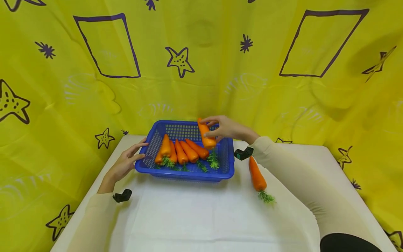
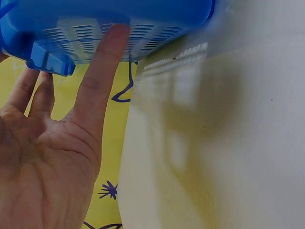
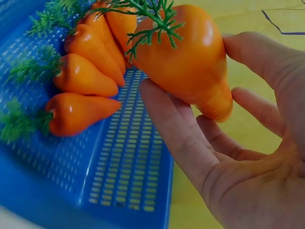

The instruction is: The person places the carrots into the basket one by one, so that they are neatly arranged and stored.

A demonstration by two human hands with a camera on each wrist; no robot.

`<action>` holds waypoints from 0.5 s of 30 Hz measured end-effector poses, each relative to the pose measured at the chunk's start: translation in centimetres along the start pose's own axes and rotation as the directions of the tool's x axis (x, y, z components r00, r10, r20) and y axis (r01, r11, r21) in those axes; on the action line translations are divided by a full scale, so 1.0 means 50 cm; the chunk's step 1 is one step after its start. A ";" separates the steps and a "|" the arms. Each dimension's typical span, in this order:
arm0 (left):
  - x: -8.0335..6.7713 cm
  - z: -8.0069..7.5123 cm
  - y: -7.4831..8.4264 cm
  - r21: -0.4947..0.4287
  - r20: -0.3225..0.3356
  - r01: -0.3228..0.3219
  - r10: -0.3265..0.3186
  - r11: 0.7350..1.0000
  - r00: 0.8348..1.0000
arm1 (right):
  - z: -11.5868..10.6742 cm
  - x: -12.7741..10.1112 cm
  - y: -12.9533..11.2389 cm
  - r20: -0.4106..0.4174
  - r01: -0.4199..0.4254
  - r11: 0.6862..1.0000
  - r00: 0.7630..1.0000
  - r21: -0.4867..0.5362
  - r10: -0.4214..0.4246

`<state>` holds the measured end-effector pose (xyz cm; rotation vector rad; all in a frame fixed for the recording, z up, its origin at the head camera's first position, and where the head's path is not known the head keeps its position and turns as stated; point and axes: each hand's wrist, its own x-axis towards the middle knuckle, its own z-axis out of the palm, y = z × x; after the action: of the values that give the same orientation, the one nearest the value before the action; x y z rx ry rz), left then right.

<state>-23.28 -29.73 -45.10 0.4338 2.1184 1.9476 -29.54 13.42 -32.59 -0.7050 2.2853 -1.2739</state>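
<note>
A blue plastic basket (image 1: 192, 176) with slotted walls holds several orange carrots (image 1: 189, 152) with green leafy tops, lying side by side toward its left and middle. My right hand (image 1: 228, 127) grips another carrot (image 1: 206, 131) between thumb and fingers at the basket's right side, its leafy top (image 3: 155, 21) hanging down over the inside. At the basket's left end, my left hand (image 1: 122, 164) rests against the rim. In the left wrist view its thumb (image 2: 95, 81) lies straight along the basket wall, and the other fingers are partly hidden behind the basket.
One more carrot (image 1: 257, 176) lies on the white tabletop (image 1: 176, 217) right of the basket, near the right forearm. A yellow curtain (image 1: 201, 94) with dark drawn stars hangs behind and around the table.
</note>
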 end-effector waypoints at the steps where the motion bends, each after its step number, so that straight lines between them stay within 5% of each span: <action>1: 0.001 -0.001 0.000 0.003 -0.001 0.002 -0.002 1.000 1.000 | 0.005 0.012 0.000 0.005 0.000 1.000 1.000 -0.002 0.000; 15: 0.004 0.002 0.001 0.026 -0.013 0.012 -0.012 1.000 1.000 | 0.091 0.148 0.025 0.113 -0.012 0.997 0.994 0.078 0.003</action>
<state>-23.43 -29.58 -45.05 0.4132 2.1523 1.9232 -32.89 6.47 -36.76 -0.7218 2.1338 -1.2797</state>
